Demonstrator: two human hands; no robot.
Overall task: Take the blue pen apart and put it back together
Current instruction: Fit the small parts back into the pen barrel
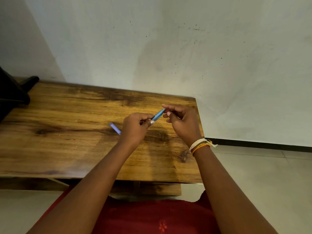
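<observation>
The blue pen (158,115) is held above the wooden table (70,137), slanting up to the right. My left hand (135,128) pinches its lower end between thumb and fingers. My right hand (181,121) closes its fingertips on the upper end. Only the short middle stretch of the barrel shows between the two hands. A pale blue-violet pen part, probably the cap (115,128), lies on the table just left of my left hand, partly hidden behind it.
A dark object (15,92) stands at the table's far left corner. The wall rises right behind the table. The table's right edge is just beyond my right hand, with tiled floor (256,174) below. Thread bands circle my right wrist.
</observation>
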